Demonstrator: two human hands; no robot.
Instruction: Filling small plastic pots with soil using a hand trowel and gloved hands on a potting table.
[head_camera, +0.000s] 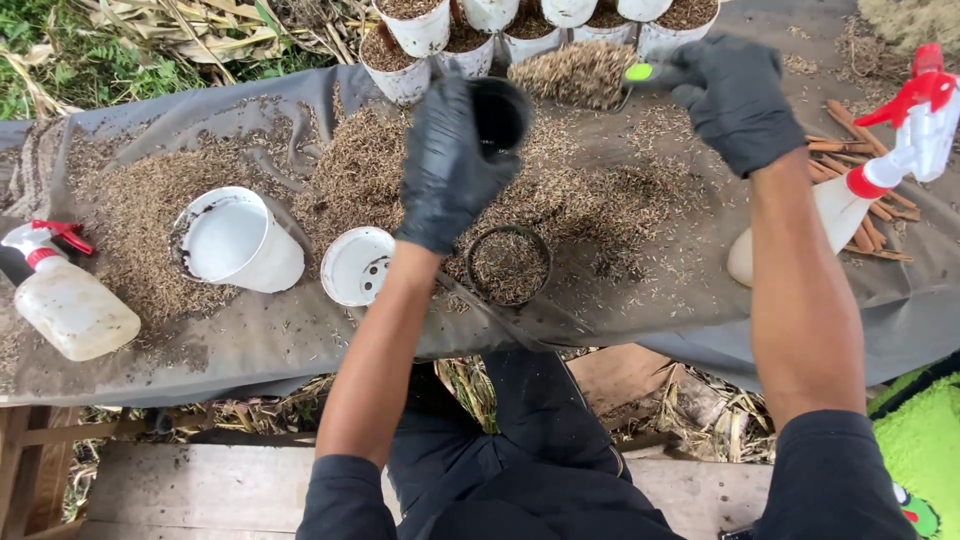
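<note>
My left hand (448, 165), in a black glove, grips a small black pot (500, 115) and tilts its mouth toward me above the heap of rice husk (590, 195). My right hand (735, 95), also gloved in black, holds a scoop with a green handle (640, 72). The scoop carries a mound of husk (578, 75) just to the right of the black pot. Below my left hand a black pot filled with husk (508, 265) stands on the grey sheet (250, 345).
Two empty white pots (240, 240) (357, 265) lie on the sheet at the left. Several husk-filled white pots (420, 30) stand along the far edge. A spray bottle (65, 295) lies at far left, another (880, 165) at right beside brown sticks (860, 150).
</note>
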